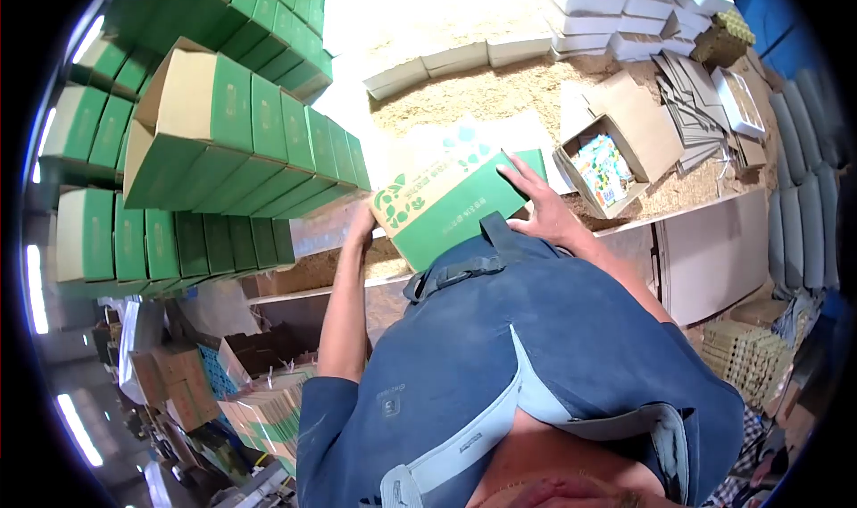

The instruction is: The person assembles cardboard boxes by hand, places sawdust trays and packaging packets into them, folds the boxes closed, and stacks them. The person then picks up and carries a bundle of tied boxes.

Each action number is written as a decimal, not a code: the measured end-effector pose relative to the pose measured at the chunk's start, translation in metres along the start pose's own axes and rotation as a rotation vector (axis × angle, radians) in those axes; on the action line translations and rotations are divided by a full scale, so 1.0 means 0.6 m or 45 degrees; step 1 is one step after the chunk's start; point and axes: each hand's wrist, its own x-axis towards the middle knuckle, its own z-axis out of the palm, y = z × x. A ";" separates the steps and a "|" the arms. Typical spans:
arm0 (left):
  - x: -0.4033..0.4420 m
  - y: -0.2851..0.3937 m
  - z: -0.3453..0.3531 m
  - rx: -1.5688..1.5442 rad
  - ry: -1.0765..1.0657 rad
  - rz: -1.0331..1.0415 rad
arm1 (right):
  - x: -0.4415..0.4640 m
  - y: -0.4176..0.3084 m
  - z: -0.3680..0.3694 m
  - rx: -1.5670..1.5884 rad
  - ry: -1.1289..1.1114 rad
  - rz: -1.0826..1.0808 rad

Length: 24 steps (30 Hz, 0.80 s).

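A green and tan printed cardboard box (460,213) lies tilted in front of my chest, its near edge partly hidden by my dark blue shirt. My left hand (361,222) grips its left end, with most of the fingers out of sight behind the carton. At the right end, my right hand (546,212) holds the box with its fingers over the green face. Beyond my right hand, an open brown carton (616,164) contains several colourful printed packets (602,167).
Stacks of green boxes (268,129) rise close on the left. White boxes (616,8) line the back of the table, whose surface is strewn with shavings (455,95). Flattened cardboard (692,106) lies right; egg trays (741,352) are stacked lower right.
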 end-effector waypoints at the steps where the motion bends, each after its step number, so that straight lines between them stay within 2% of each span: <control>1: 0.036 -0.055 -0.007 -0.058 0.013 0.083 | 0.002 0.004 0.004 -0.014 0.007 -0.015; 2: 0.078 -0.108 -0.012 -0.115 0.022 0.168 | 0.014 0.010 0.004 -0.016 0.000 -0.021; 4: 0.085 -0.100 0.012 -0.192 0.105 0.177 | 0.057 0.015 -0.004 -0.145 0.082 -0.014; 5: 0.103 -0.095 0.018 -0.096 0.190 0.194 | 0.086 0.009 -0.015 -0.126 0.059 0.163; 6: 0.121 -0.096 0.024 0.000 0.273 0.207 | 0.117 0.027 -0.014 -0.189 0.101 0.154; 7: 0.143 -0.102 0.020 -0.068 0.226 0.071 | 0.151 0.051 -0.010 -0.224 0.113 0.093; 8: 0.147 -0.094 0.038 -0.045 0.201 0.241 | 0.183 0.043 -0.018 -0.255 0.075 0.159; 9: 0.146 -0.092 0.043 -0.047 0.199 0.240 | 0.208 0.047 -0.018 -0.353 0.089 0.137; 11: 0.140 -0.097 0.044 -0.042 0.194 0.085 | 0.251 0.062 -0.012 -0.448 0.092 0.111; 15: 0.128 -0.111 0.055 -0.010 0.145 -0.235 | 0.288 0.125 0.038 -0.602 -0.207 0.379; 16: 0.106 -0.088 0.068 -0.006 0.128 -0.239 | 0.292 0.138 0.045 -0.612 -0.311 0.484; 18: 0.044 -0.019 0.091 -0.475 0.075 -0.101 | 0.304 0.135 0.050 -0.658 -0.321 0.516; 20: 0.045 -0.032 0.091 -0.488 0.024 -0.186 | 0.300 0.130 0.048 -0.646 -0.324 0.450; 21: 0.049 -0.039 0.096 -0.289 0.037 -0.093 | 0.308 0.125 0.029 -0.557 -0.447 0.505; 22: 0.054 -0.048 0.097 -0.088 0.049 0.004 | 0.311 0.161 0.025 -0.559 -0.449 0.515; 24: 0.071 -0.065 0.092 -0.128 0.077 0.083 | 0.339 0.270 -0.004 0.643 -0.178 0.890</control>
